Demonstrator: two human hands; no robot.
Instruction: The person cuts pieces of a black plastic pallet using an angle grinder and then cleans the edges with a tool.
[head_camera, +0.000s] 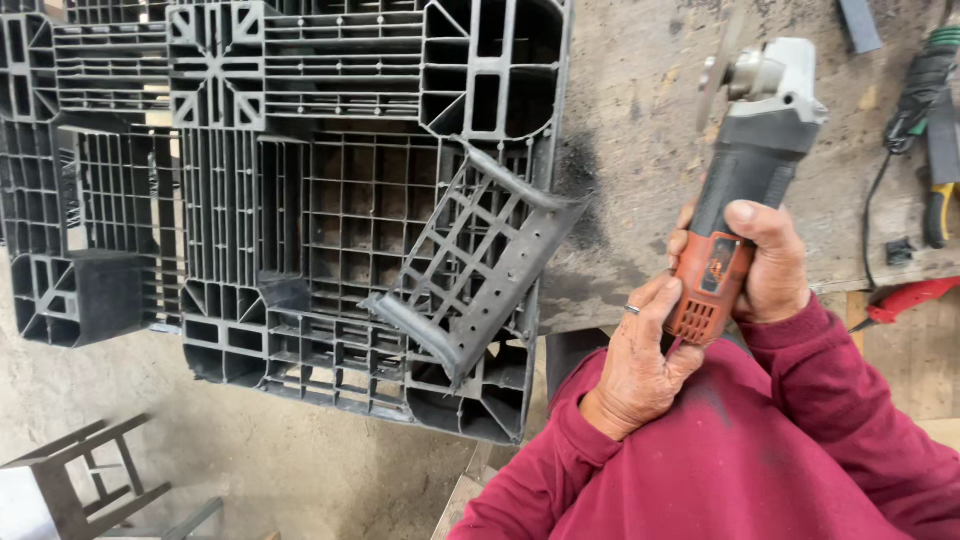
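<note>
Hands of one person, both closed on an orange-and-black angle grinder with a grey metal head: right hand wraps the body, left hand cups its vented rear end, fingers curled tight. The tool's long axis runs up and slightly right, disc end away from the wearer, above the worn wooden bench. To its left lies the black ribbed plastic pallet, a loose broken grid piece tilted on top, nearer the left hand.
</note>
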